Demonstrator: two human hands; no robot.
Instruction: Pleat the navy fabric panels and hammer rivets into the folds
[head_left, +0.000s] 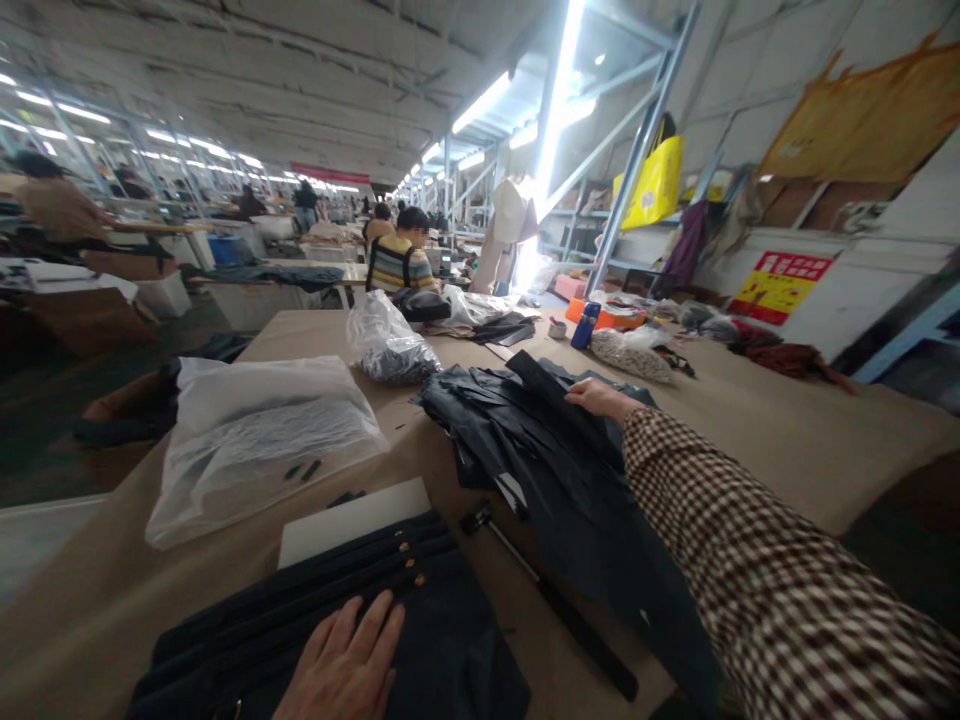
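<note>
One translucent plastic bag (266, 435) lies between eight and nine o'clock, seemingly parked at the side of the brown table (739, 425) so that it stays off the cloth. Between seven and eight, a pale flat board (341, 522) reaches out from the far edge of a dark folded cloth (469, 620), perhaps serving as a firm backing. The left hand (345, 655), at seven, rests palm down on that cloth with its fingers slightly spread; the flat touch probably steadies the layers. This cloth looks navy to black, neatly laid in long parallel folds, with a short row of small gold-coloured fittings near its far end. Toward five, a hammer-like tool (555, 600) fills the gap between the cloths, likely put there to be within easy reach.

Between four and five spreads a heap of dark cloth (532, 450), matte, crumpled and loosely layered, a white patch showing at its near side. The right hand (600, 398), between three and four, comes from a checked sleeve (750, 540), fingers together at a raised fold, apparently to control it; whether the thumb pinches beneath, I cannot tell.
</note>
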